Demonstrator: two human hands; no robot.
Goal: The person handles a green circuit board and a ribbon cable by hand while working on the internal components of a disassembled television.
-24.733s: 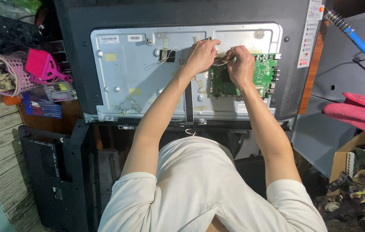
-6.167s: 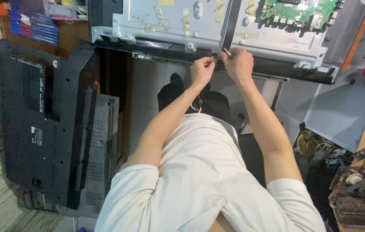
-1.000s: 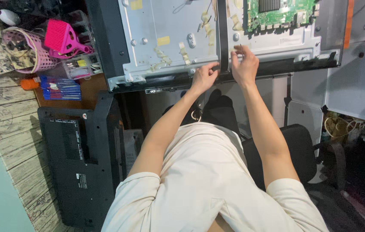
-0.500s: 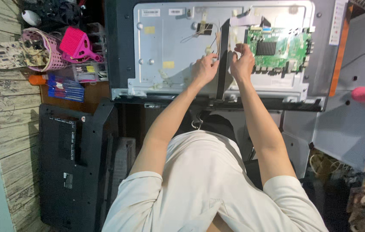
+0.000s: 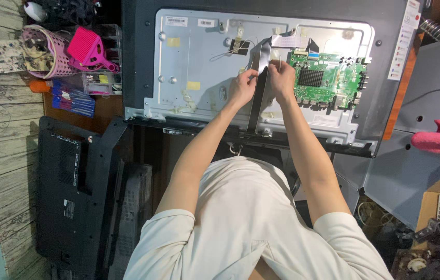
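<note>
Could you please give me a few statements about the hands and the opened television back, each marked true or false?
1. Both hands, the left hand and the right hand, are on the dark flat ribbon strip that runs down the metal back panel. True.
2. The green circuit board lies to the left of the hands. False: it is to the right of them, beside the right hand.
3. A pink brush lies by the pink basket at the upper left. True.
4. The right hand holds a screwdriver. False: no tool shows in either hand.
5. A black plastic rear cover lies at the lower left. True.
</note>
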